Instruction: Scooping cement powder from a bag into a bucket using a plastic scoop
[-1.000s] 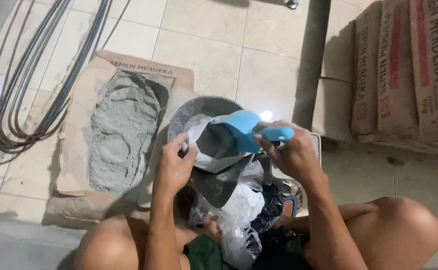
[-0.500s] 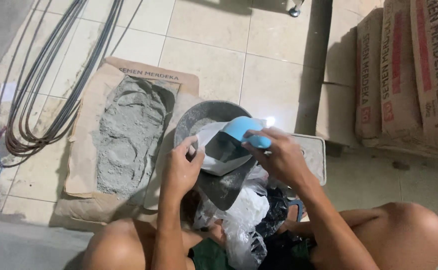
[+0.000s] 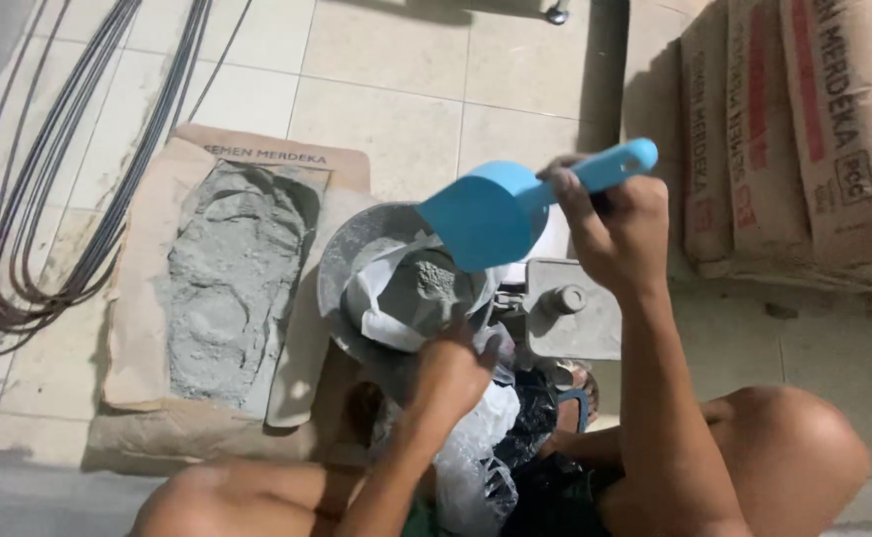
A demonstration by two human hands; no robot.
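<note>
Right hand (image 3: 610,234) gripped blue plastic scoop (image 3: 491,214) by handle, bowl poised above and right of white bag mouth (image 3: 411,293); left hand (image 3: 451,373) apparently pinched bag rim open.

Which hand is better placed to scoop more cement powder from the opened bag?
Probably the right. The right hand already grips the blue scoop, raised above the bowl, while the left hand holds the white plastic bag open.
</note>
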